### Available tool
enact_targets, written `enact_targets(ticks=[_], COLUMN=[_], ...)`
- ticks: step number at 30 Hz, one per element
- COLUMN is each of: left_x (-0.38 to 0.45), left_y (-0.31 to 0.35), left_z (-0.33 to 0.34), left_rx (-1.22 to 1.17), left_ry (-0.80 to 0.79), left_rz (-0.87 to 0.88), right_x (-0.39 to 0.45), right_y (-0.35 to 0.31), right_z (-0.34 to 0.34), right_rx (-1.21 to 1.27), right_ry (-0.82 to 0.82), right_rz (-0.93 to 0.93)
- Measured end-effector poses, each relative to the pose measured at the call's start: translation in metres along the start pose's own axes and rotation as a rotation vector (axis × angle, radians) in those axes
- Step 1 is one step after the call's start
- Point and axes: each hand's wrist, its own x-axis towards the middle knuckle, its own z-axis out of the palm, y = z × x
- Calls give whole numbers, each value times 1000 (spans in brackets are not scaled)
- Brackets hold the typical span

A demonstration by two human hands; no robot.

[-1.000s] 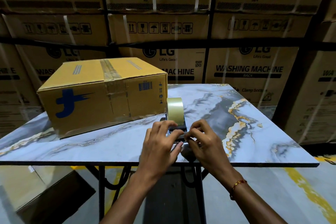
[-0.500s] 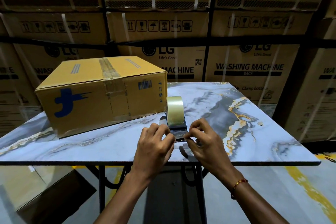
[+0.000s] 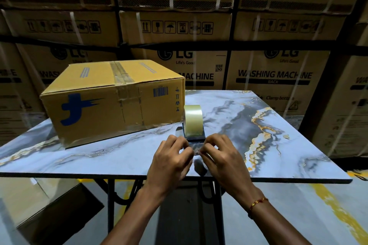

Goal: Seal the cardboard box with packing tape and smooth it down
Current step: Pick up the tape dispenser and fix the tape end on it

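Note:
A yellow cardboard box (image 3: 111, 101) with a blue logo sits closed on the left of the marble-patterned table (image 3: 258, 145); old tape runs across its top seam. Just right of the box stands a roll of clear packing tape (image 3: 193, 120) in a dark dispenser. My left hand (image 3: 171, 162) and my right hand (image 3: 221, 160) meet at the dispenser's near end. Their fingertips pinch the loose end of the tape between them. The dispenser's cutter is hidden behind my fingers.
Stacked washing-machine cartons (image 3: 272, 77) form a wall right behind the table. A flat cardboard piece (image 3: 39, 201) lies on the floor at lower left. Black metal legs show under the table's near edge. Yellow floor marking (image 3: 342, 215) runs at lower right.
Both hands have drawn a little toward me at the dispenser's near end, and the fingertips have closed together on the tape end. The box and roll have not moved.

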Motion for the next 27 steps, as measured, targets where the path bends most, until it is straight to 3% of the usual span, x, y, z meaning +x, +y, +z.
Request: enact_targets(ticks=[10, 16, 20, 27], left_x=[1, 1, 4, 17], left_y=[-4, -6, -5, -4], left_z=[1, 2, 0, 3], left_rx=[-78, -106, -188, -25], left_ry=[-3, -11, 9, -73], left_rz=[-63, -72, -191, -110], right_x=[-2, -1, -1, -1], right_y=[4, 4, 6, 6], right_z=[-1, 1, 2, 3], right_rx=[93, 86, 87, 108], right_ry=[-35, -49, -32, -26], right_rz=[110, 51, 61, 86])
